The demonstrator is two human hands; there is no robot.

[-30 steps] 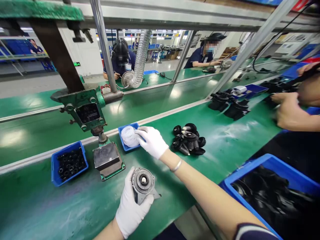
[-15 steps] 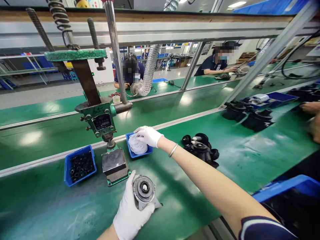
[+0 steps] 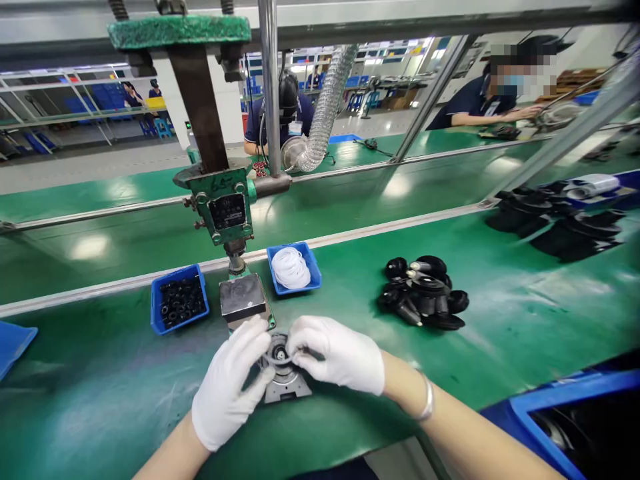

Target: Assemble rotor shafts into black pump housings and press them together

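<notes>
A round grey metal housing with a flat bracket foot (image 3: 287,390) sits on the green bench in front of the press block. Its face has a dark centre with a small light-coloured core. My left hand (image 3: 233,380), in a white glove, curls round its left side, thumb and fingers on the edge. In the white-gloved right hand (image 3: 337,353), thumb and fingertips pinch a thin pale ring (image 3: 280,362) lying over the housing's face. Part of the ring is hidden by my fingers. Just beyond stands a blue tray (image 3: 316,277) with a pile of white rings (image 3: 291,268).
A green hand press (image 3: 227,210) rises over a dark metal block (image 3: 243,297). Left of it is a blue tray (image 3: 156,310) of small black parts. Black parts (image 3: 425,293) lie heaped at right, and a blue bin (image 3: 530,427) stands lower right. Co-workers sit across the bench.
My right hand has come back from the tray of white rings to the housing with a ring. The housing now stands on the bench, and my left hand has shifted round its side.
</notes>
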